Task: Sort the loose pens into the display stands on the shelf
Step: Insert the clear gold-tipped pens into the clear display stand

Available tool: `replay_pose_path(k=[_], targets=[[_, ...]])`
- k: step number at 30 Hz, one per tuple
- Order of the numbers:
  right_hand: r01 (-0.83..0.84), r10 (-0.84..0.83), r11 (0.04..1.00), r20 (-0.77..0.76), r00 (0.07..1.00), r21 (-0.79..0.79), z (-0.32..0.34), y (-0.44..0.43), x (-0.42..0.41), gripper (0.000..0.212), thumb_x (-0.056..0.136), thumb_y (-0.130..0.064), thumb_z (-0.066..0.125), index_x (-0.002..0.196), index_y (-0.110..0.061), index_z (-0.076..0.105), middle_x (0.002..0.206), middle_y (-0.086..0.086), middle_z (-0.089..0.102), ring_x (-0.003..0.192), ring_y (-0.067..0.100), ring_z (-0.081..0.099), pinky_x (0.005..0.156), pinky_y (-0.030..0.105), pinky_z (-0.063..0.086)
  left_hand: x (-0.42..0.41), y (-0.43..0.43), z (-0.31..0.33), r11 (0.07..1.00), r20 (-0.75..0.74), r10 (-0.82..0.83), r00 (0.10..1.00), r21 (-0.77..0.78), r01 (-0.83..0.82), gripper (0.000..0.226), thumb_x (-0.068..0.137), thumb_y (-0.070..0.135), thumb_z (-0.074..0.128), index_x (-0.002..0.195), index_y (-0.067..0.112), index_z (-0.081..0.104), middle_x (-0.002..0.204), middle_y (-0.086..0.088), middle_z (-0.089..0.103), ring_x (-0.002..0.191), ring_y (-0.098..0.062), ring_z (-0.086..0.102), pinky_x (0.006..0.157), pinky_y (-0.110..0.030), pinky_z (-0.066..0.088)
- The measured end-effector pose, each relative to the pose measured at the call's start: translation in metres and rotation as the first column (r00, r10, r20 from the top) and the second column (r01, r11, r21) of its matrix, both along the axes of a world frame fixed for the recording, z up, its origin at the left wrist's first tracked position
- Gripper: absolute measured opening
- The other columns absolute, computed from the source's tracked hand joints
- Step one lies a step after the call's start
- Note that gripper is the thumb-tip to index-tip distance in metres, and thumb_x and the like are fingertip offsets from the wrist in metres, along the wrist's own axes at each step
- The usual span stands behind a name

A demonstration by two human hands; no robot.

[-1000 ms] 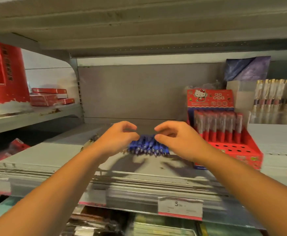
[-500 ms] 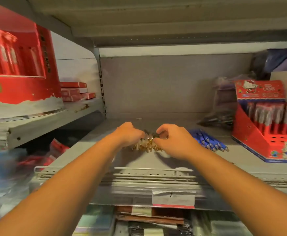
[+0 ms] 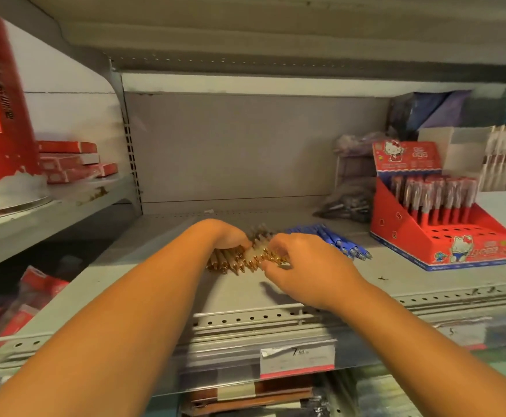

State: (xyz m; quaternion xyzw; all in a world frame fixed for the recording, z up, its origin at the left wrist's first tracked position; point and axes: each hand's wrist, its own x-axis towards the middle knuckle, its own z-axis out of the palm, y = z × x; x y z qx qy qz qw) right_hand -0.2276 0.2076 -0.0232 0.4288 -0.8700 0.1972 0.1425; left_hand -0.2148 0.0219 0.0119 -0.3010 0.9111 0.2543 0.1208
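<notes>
Left of the red Hello Kitty display stand [image 3: 438, 236], well apart from it on the same shelf [image 3: 161, 266], your two hands meet over one heap of gold-tipped pens [image 3: 233, 261]. Your left hand [image 3: 230, 237] curls over the heap's end farthest from the stand, fingers tucked round the barrels. Your right hand [image 3: 299, 266] closes on the end nearer the stand, fingertips pinching into the pens. Held from both ends like this, the heap looks as if it is being squeezed into one bundle, so that you can lift it whole instead of pen by pen.

Between that heap and the stand lies a second loose lot, the blue pens [image 3: 329, 239], fanned flat with their tips pointing toward the stand's lower front corner. Neither hand touches them.

Counted: two hands, two loose heaps, one red stand. Pens in either heap are too many and too blurred to number. Red-capped pens [image 3: 432, 197] stand upright in the stand's back rows, roughly ten, while its front rows of holes are empty, likely room for sorting. One plastic bag [image 3: 344, 203] slumps just behind the stand's left side.
</notes>
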Motion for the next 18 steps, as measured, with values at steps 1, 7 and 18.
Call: replay_pose_path(k=[1, 7, 18], targets=[[0.005, -0.005, 1.0, 0.018, 1.0, 0.016, 0.0, 0.0, -0.001, 0.045, 0.089, -0.06, 0.047, 0.121, -0.031, 0.058, 0.115, -0.007, 0.065, 0.099, 0.017, 0.06, 0.076, 0.037, 0.054, 0.001, -0.003, 0.0, 1.0, 0.011, 0.006, 1.0, 0.006, -0.006, 0.052, 0.102, 0.043, 0.04, 0.068, 0.013, 0.067, 0.047, 0.002, 0.063, 0.032, -0.012, 0.051, 0.037, -0.011, 0.036], [0.003, -0.013, 0.998, 0.131, 0.991, 0.069, -0.002, 0.002, 0.0, 0.055, 0.084, -0.07, 0.047, 0.123, -0.033, 0.056, 0.121, -0.008, 0.063, 0.103, 0.015, 0.06, 0.077, 0.036, 0.052, -0.001, -0.015, 0.0, 0.999, 0.025, 0.04, 0.999, -0.029, -0.04, 0.047, 0.096, 0.052, 0.05, 0.085, 0.013, 0.074, 0.071, -0.005, 0.068, 0.052, -0.018, 0.057, 0.047, -0.02, 0.041], [-0.026, 0.01, 0.998, 0.225, 0.974, 0.066, -0.002, 0.001, -0.001, 0.056, 0.085, -0.07, 0.048, 0.124, -0.032, 0.058, 0.125, -0.008, 0.062, 0.103, 0.012, 0.06, 0.086, 0.038, 0.053, -0.012, -0.002, 0.01, 0.997, 0.129, 0.0, 0.992, -0.08, 0.01, 0.033, 0.092, 0.033, 0.045, 0.07, 0.011, 0.058, 0.043, -0.002, 0.059, 0.034, -0.016, 0.054, 0.043, -0.016, 0.046]])
